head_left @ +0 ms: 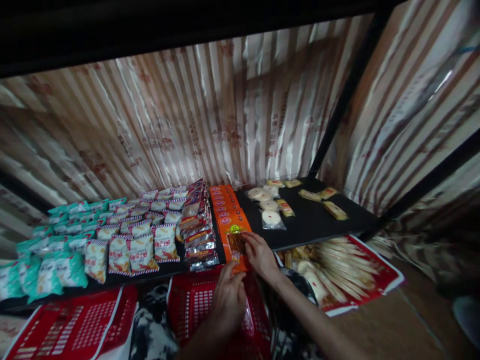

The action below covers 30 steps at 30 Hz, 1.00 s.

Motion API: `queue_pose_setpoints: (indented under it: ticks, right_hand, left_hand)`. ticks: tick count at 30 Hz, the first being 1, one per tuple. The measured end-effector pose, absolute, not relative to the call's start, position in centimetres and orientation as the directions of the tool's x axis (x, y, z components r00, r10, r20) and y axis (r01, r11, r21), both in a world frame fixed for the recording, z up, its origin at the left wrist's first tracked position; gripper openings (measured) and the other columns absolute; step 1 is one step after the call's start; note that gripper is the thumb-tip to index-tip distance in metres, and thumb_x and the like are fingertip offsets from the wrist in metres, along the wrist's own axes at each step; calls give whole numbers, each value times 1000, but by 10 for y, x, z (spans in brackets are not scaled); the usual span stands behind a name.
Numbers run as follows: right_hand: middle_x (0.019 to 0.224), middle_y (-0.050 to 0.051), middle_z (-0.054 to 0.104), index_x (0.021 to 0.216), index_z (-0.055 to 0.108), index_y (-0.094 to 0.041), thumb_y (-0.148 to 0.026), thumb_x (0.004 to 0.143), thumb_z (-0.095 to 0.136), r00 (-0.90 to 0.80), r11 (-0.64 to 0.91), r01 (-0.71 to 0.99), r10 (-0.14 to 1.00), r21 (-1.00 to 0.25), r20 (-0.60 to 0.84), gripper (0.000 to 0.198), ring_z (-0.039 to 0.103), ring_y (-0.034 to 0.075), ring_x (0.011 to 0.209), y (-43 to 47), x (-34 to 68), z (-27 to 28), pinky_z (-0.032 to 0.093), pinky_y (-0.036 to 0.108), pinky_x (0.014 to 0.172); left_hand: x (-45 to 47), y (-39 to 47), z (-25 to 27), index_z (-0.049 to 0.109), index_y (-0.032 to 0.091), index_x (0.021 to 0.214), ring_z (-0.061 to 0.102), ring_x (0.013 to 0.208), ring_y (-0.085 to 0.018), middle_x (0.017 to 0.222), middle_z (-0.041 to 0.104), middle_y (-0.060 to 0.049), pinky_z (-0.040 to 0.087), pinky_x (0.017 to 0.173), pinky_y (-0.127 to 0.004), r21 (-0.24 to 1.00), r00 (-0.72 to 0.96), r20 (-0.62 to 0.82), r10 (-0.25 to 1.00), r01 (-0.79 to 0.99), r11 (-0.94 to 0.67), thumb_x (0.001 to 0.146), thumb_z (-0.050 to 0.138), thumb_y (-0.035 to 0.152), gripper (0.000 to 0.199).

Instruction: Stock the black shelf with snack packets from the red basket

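Note:
An orange snack packet (pixel 236 243) with a clear window over brown contents lies at the front end of a row of overlapping orange packets (pixel 225 210) on the black shelf. My left hand (pixel 229 292) pinches its near edge, the fingers bent round it. From the right, my right hand (pixel 260 255) grips the side of the same packet with curled fingers; the thumb is hard to make out. Just left of the row stand dark red and silver packets (pixel 198 235).
White-and-red snack bags (pixel 140 250) and teal bags (pixel 50 275) fill the shelf's left. Round white packs (pixel 270 218) and yellow packs (pixel 335 210) lie on its right. Red baskets (pixel 191 302) sit below, with long packaged goods (pixel 348 267) at lower right. A black post (pixel 347 90) rises at right.

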State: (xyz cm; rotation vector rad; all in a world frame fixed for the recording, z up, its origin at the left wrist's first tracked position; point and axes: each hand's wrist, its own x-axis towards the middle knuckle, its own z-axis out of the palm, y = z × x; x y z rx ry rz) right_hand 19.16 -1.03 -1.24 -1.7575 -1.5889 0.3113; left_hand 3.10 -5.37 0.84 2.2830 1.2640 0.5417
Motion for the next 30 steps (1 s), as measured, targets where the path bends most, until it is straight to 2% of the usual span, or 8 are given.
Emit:
queue_pose_setpoints:
  ticks: [3,6,10,15,21,26,30]
  right_hand:
    - [128,15,52,116,60,-12,-22,83,40,213,-45,818,950,-574,229,40,47,24,118,16,212,-13,37,37,101]
    - [133,15,47,119,58,-12,-26,85,42,180,-57,845,967,-532,182,41,43,25,122,31,221,-18,35,36,102]
    - [134,14,47,122,57,-15,-30,85,45,168,-57,838,973,-543,156,42,42,26,123,38,226,-24,33,38,103]
    - [129,16,51,122,56,-14,-34,84,46,217,-105,822,967,-559,138,44,42,26,123,48,237,-31,33,38,102]
    - [127,16,54,126,50,-6,-38,87,37,185,-34,761,969,-648,167,52,43,25,123,70,248,-43,28,39,106]
    - [135,11,48,133,43,-8,-47,89,26,289,-120,605,954,-787,76,61,33,24,130,86,246,-47,22,40,110]
    - [137,9,46,133,42,-9,-50,88,20,331,-130,490,942,-862,47,65,29,23,133,91,242,-49,19,39,112]
  left_hand:
    - [60,-41,14,63,16,110,32,132,-25,137,45,-9,32,109,-44,523,505,100,858,706,-477,78,37,11,42]
    - [78,-30,14,61,14,115,23,136,-27,141,40,-11,27,111,-45,516,486,77,871,728,-451,79,38,14,42]
    - [88,-16,11,49,7,127,13,138,-27,146,29,-14,19,114,-42,518,452,57,890,749,-413,77,40,13,51]
    - [95,-4,4,46,3,128,10,138,-27,147,25,-16,16,115,-39,505,413,12,911,783,-362,76,41,14,54]
    - [104,12,0,42,4,131,12,138,-28,147,25,-17,18,113,-44,474,351,22,936,821,-319,79,41,17,53]
    - [115,28,-6,45,9,131,11,138,-29,148,24,-15,19,112,-46,433,256,101,961,859,-274,84,40,24,50]
    - [123,43,-12,45,12,131,15,137,-29,147,25,-14,21,111,-46,390,215,98,972,890,-236,85,40,26,49]
